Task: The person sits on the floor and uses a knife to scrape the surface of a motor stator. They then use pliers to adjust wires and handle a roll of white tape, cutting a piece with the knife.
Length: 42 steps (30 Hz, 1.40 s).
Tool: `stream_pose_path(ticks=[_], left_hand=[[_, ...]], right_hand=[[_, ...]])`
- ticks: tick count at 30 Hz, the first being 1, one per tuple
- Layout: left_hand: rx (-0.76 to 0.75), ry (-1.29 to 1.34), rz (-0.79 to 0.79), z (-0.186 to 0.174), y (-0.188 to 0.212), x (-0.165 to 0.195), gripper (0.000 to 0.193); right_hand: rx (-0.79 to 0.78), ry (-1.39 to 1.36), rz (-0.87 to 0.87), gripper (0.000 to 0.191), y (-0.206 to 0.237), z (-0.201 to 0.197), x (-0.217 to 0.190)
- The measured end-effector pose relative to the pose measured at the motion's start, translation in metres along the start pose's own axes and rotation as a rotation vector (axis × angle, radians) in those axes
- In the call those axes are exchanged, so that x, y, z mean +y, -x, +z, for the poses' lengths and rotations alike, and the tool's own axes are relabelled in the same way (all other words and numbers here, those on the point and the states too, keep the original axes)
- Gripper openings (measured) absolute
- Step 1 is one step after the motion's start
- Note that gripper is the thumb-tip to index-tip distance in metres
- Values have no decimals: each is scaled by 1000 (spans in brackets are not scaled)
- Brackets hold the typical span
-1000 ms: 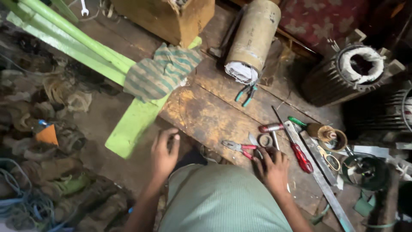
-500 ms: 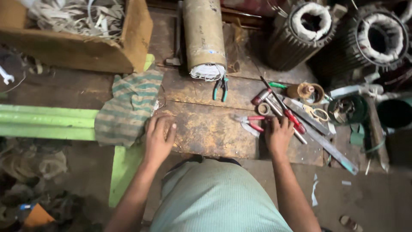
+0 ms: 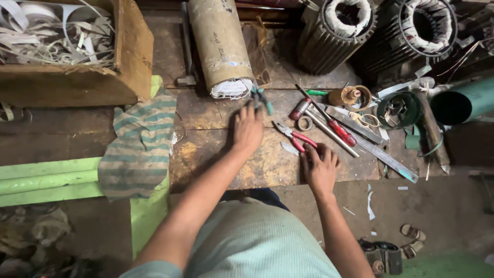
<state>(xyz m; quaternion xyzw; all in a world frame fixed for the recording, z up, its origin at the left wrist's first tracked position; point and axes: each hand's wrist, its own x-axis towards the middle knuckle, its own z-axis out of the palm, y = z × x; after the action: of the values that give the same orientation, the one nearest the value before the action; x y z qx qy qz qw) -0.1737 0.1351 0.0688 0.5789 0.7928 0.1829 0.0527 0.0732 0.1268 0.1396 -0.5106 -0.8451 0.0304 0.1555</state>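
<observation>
With fingers spread, the left hand [image 3: 248, 128] reaches the green-handled pliers [image 3: 260, 98] by the cardboard roll [image 3: 221, 46]; the right hand [image 3: 319, 167] rests open beside red-handled pliers [image 3: 294, 135], whose jaws could snag a careless finger on the crowded wooden worktop [image 3: 226, 154].

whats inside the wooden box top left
The wooden box holds a tangle of pale paper strips. Whatever lies under the strips, and the box's bottom, is covered.

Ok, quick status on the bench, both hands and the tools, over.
Left hand reaching the green-handled pliers, fingertips at them, no grip yet. Right hand flat on the bench by the red-handled pliers. Cardboard roll lies just behind the green pliers.
</observation>
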Motion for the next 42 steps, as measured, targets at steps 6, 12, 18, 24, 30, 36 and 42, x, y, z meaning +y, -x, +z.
stream_pose_path(ticks=[6, 12, 18, 24, 30, 36, 42], left_hand=[[48, 321, 259, -17, 5, 21, 44], [322, -41, -29, -99, -28, -12, 71], [129, -29, -70, -143, -51, -32, 86], [118, 8, -25, -162, -56, -37, 63], [209, 104, -9, -178, -75, -39, 39], [280, 124, 48, -183, -142, -49, 34], [280, 6, -5, -169, -235, -77, 50]], right_hand=[[44, 33, 26, 29, -8, -15, 0], [-121, -234, -245, 26, -54, 5, -19], [-181, -520, -256, 25, -139, 84, -61], [-259, -524, -150, 45, -184, 108, -102], [-259, -380, -169, 46, -196, 118, -115], [-291, -174, -237, 40, -204, 127, -117], [-531, -143, -206, 40, -192, 111, -84]])
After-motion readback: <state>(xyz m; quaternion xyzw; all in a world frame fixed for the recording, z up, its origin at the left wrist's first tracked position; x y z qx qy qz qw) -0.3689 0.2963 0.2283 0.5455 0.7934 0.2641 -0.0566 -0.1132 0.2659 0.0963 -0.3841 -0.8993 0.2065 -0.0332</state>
